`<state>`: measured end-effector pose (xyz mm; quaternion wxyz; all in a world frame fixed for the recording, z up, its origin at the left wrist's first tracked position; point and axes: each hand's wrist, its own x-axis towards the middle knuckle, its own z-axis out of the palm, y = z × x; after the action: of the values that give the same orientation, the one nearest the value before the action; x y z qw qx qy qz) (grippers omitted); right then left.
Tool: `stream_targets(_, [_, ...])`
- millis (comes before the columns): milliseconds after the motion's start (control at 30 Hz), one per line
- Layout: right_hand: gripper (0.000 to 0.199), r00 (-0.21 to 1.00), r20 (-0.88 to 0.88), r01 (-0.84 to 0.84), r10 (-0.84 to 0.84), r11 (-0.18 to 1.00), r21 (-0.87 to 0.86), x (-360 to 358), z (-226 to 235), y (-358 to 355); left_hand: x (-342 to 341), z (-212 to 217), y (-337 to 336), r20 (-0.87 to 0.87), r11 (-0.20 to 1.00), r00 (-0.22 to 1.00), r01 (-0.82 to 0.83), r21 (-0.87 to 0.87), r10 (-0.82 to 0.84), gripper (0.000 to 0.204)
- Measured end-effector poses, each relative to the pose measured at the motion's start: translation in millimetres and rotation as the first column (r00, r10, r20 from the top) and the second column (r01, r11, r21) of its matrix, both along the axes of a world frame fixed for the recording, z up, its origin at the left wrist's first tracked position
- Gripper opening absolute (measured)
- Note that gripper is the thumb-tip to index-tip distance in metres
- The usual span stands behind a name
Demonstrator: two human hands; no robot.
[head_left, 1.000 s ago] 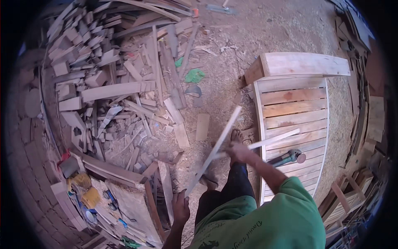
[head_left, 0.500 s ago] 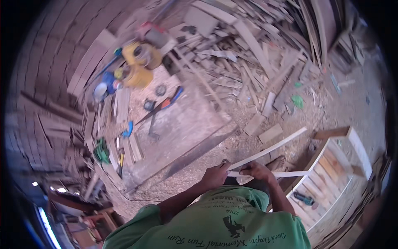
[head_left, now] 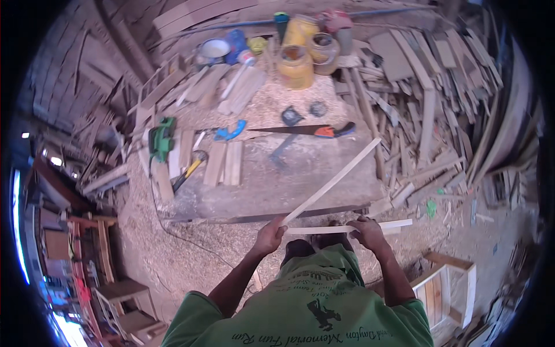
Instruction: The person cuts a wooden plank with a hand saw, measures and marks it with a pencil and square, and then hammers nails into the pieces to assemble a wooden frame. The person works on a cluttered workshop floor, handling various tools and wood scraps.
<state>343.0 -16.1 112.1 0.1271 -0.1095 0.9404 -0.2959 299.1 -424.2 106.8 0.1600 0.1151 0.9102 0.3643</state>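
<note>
My left hand (head_left: 270,236) is closed around the near end of a long pale wooden strip (head_left: 335,181), which slants up to the right over the workbench (head_left: 324,162). A second pale wooden strip (head_left: 318,230) runs sideways from the same hand to my right hand (head_left: 367,232). The right fingers are closed on this second strip, and its far end sticks out beyond them. Both strips are off the bench, in front of my body. Whether they are joined inside the left hand is hidden.
On the bench lie a handsaw (head_left: 295,129), a tape measure (head_left: 291,115), a hammer (head_left: 189,172), a green power tool (head_left: 162,139) and wood pieces. Yellow containers (head_left: 296,72) stand at its back. Scrap wood (head_left: 428,104) is heaped right; a wooden frame (head_left: 471,295) sits low right.
My view has swung from the wooden frame toward the bench, and both strips turned with me. My hands, close together before, are now farther apart along the sideways strip.
</note>
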Motion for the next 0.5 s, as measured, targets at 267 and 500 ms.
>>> stream_targets(267, [0.044, 0.986, -0.136, -0.072, 0.094, 0.985, 0.157, -109.2, -61.0, -57.1, -50.5, 19.4, -33.2, -0.44, 0.97, 0.898, -0.095, -0.225, -0.015, 0.043])
stream_targets(500, [0.036, 0.938, -0.297, -0.121, 0.176, 0.973, 0.195, -181.6, -90.1, -130.1, -72.8, 61.6, -79.7, -0.386, 0.947, 0.917, -0.207, -0.246, 0.1, 0.045])
